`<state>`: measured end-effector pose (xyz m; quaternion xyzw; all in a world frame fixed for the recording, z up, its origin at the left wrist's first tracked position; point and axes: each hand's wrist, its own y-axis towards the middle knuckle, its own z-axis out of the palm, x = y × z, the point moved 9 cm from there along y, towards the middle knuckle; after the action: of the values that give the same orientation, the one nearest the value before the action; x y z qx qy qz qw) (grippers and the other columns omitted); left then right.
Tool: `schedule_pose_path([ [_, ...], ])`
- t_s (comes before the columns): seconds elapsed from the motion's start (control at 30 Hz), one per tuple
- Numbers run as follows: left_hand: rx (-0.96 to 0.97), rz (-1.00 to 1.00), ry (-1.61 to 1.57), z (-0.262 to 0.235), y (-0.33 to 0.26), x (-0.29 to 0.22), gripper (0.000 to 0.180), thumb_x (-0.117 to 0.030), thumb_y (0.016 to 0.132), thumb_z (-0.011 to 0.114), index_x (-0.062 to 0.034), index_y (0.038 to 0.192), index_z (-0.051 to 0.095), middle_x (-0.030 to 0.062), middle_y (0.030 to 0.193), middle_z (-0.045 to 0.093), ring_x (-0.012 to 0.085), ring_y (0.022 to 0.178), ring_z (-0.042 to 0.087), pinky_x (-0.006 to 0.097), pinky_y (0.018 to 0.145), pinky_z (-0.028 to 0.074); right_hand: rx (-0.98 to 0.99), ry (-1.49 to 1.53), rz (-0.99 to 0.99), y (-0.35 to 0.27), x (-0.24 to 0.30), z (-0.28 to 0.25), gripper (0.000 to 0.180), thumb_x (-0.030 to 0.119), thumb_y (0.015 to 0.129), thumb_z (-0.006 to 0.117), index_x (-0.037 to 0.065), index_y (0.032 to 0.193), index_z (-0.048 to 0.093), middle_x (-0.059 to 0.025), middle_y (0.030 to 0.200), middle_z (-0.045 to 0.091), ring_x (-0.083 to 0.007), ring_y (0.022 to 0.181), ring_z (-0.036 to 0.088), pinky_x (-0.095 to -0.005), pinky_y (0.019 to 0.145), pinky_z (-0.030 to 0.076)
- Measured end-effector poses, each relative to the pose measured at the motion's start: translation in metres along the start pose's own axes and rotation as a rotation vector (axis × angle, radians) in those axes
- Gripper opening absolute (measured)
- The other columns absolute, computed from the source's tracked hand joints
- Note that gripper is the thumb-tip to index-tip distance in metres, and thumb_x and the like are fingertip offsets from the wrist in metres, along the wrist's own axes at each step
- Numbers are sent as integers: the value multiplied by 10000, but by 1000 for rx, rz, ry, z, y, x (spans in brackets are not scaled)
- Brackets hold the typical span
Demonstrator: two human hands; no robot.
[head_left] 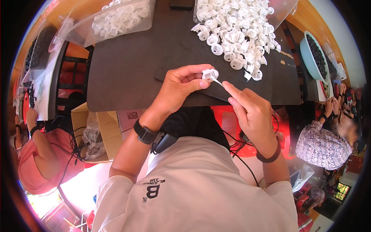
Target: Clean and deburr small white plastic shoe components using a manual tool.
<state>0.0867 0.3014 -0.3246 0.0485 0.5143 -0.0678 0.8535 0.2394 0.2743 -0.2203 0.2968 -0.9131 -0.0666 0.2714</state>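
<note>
A dark, flat tabletop (127,77) spanned the upper middle, loose white plastic ring-shaped parts (235,34) heaped upper right, seemingly for easy reach. At centre, the left hand (176,87) pinched a hollow white plastic piece (209,74), apparently steadying it; the right hand (251,112) met a slim white strip (217,81) at its forefinger, grip unclear.

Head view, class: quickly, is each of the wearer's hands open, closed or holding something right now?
Left hand: closed, holding a small white plastic piece.
Right hand: closed, holding a thin white strip.
</note>
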Motion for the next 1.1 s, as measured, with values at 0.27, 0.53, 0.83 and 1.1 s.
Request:
schedule_pose_path([
  [0.27, 8, 9, 19, 0, 0, 0, 377, 18, 855, 679, 0, 1227, 618, 107, 1173, 655, 160, 1037, 626, 312, 936, 509, 30, -12, -20, 2, 1, 5, 363, 79, 849, 670, 150, 1205, 661, -84, 662, 539, -274, 529, 555, -390, 487, 432],
  [0.53, 2, 41, 156, 3, 1, 2, 347, 66, 850, 657, 2, 1191, 648, 65, 1081, 687, 120, 980, 631, 262, 866, 522, 115, -169, -17, 5, 5, 12, 382, 80, 839, 665, 142, 1215, 647, -88, 664, 545, -296, 547, 572, -408, 492, 437],
  [0.83, -57, 27, 75, 0, 0, -4, 378, 46, 835, 676, 10, 1207, 627, 100, 1117, 678, 152, 1002, 643, 294, 914, 510, 35, -124, -17, 4, 2, -10, 336, 91, 848, 664, 161, 1177, 677, -78, 642, 507, -273, 518, 538, -387, 470, 425],
  [1.1, -50, 43, 76, 0, -1, -5, 376, 61, 836, 673, 10, 1206, 626, 102, 1124, 675, 149, 994, 644, 293, 911, 513, 32, -130, -48, 2, 4, -2, 358, 97, 844, 672, 159, 1197, 664, -72, 649, 512, -261, 517, 550, -378, 467, 431],
])
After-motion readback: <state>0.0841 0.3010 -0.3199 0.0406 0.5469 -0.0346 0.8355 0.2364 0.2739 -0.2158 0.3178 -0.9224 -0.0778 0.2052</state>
